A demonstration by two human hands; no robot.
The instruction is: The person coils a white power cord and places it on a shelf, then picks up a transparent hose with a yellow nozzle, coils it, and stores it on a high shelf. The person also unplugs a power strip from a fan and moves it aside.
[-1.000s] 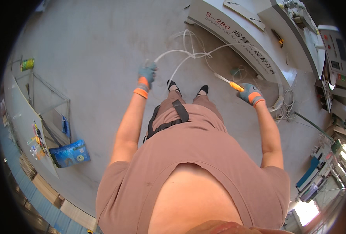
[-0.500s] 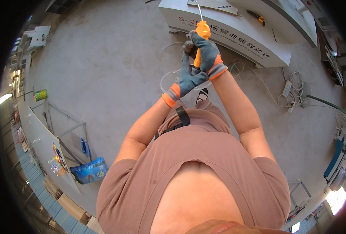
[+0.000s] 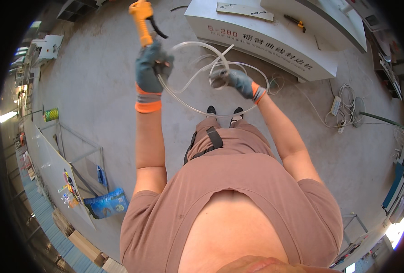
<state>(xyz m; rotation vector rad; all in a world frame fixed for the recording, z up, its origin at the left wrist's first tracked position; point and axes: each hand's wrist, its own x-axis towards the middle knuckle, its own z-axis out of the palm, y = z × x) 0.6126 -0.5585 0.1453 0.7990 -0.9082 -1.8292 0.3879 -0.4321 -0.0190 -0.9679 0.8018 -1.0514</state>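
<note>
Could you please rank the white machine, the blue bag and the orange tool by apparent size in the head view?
1. white machine
2. blue bag
3. orange tool, though it sits nearer the camera, so its true size is uncertain.

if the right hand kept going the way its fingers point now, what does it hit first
Likely the left hand. The right hand, gripping the clear tube, points leftward across the loop toward that glove and its orange-handled tool. Depth is unclear, so it might pass by.

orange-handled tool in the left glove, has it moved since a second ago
Yes. The orange-handled tool was in the right hand beside the long white machine; it is now raised in the grey-gloved left hand, left of that machine's end.
</note>
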